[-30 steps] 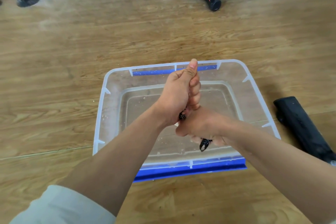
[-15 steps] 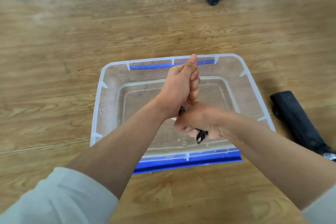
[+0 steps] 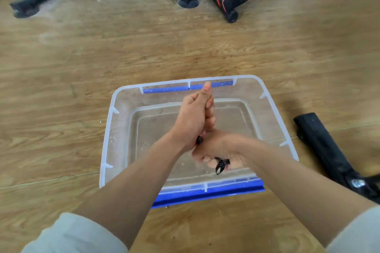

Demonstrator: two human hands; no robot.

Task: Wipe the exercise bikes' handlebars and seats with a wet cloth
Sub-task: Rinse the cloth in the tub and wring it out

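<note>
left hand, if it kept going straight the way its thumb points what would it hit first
Likely the far rim of the clear tub, near its blue strip. The left hand grips the cloth above the tub, so it may pass over.

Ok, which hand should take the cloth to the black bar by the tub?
Probably right: both grip the cloth, but the right hand is nearer the black bar than the left hand.
</note>
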